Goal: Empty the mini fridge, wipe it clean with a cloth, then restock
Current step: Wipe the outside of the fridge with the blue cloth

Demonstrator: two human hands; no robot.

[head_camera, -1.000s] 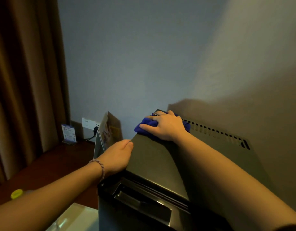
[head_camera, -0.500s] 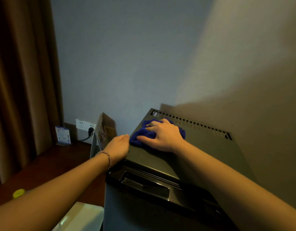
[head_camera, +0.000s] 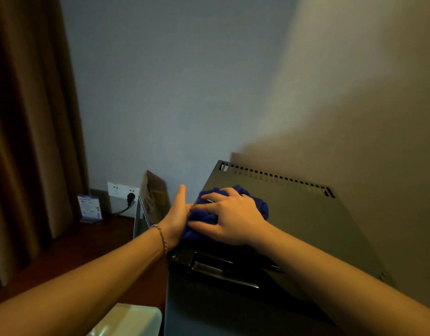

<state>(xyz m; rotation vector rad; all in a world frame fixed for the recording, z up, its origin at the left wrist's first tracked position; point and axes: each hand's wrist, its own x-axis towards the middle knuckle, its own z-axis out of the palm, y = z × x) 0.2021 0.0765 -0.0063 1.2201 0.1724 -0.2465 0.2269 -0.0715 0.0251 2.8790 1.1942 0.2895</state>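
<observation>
Mini fridge (head_camera: 306,224) top: right hand (head_camera: 229,220), fingers (head_camera: 209,196) spread, presses blue cloth (head_camera: 262,204); left hand (head_camera: 176,214), fingers straight, rests against its left edge.

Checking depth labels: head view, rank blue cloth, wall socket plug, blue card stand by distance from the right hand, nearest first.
1. blue cloth: on the mini fridge top, directly under the right hand.
2. black plug: in the wall socket, to the left past the fridge.
3. blue card stand: on the wooden surface, farthest left, by the curtain.
</observation>
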